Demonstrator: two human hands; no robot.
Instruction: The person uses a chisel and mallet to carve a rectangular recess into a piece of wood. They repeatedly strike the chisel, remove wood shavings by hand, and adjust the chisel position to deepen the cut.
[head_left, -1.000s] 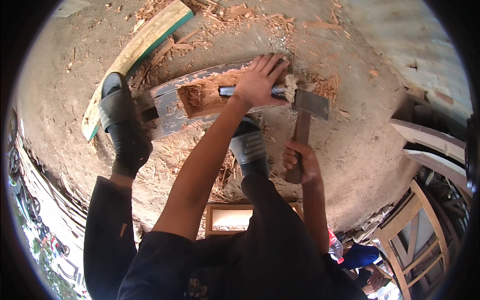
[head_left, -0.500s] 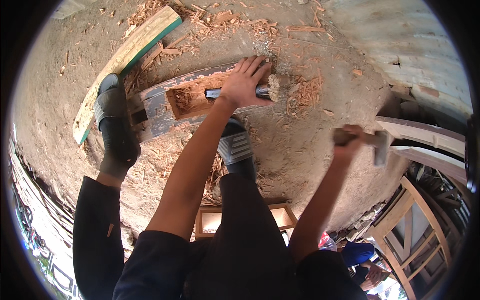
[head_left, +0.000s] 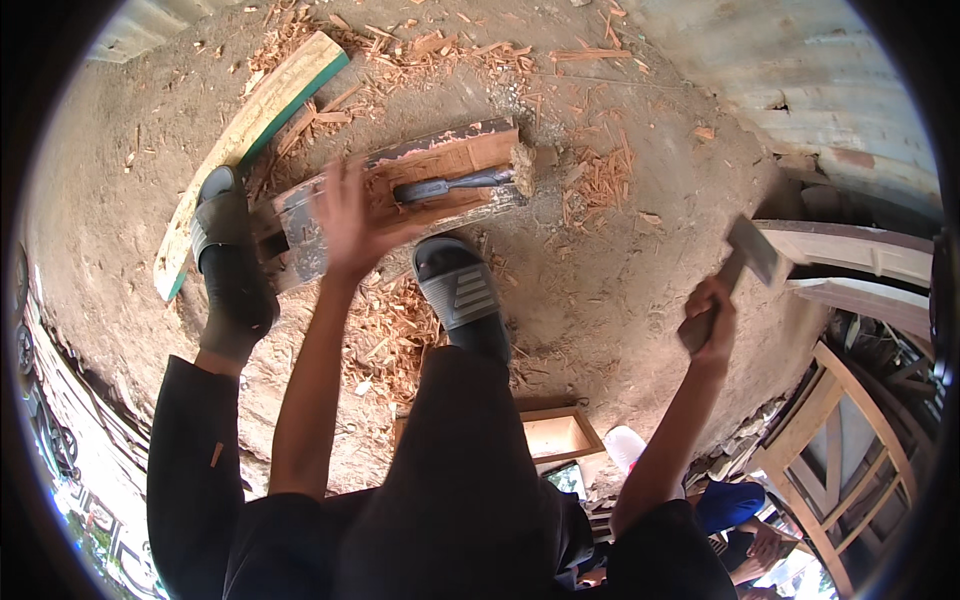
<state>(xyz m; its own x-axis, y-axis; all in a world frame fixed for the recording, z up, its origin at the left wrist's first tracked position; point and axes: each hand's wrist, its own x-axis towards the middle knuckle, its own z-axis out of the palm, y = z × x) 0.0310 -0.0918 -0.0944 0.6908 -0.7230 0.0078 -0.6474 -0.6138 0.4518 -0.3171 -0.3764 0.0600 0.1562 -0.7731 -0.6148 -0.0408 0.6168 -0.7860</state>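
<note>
My left hand is blurred, its fingers spread over the left part of a dark-painted wooden beam, and nothing shows in its grip. A chisel lies loose in the long hollow cut into the beam, the frayed end of its handle toward the right. Out to the right, above the ground, my right hand is closed round the handle of a hammer, whose grey metal head points up and away. My right foot, in a grey slide sandal, is close against the beam's near side.
A pale plank with a green edge lies left of the beam, under my left foot. Wood chips litter the dirt floor. Curved wooden pieces and a wooden frame stand right, beside corrugated sheet metal. A wooden box sits near me.
My left hand has let go of the chisel and moved left, leaving it in the hollow. My right hand has shifted slightly right, and the hammer's head has swung upward.
</note>
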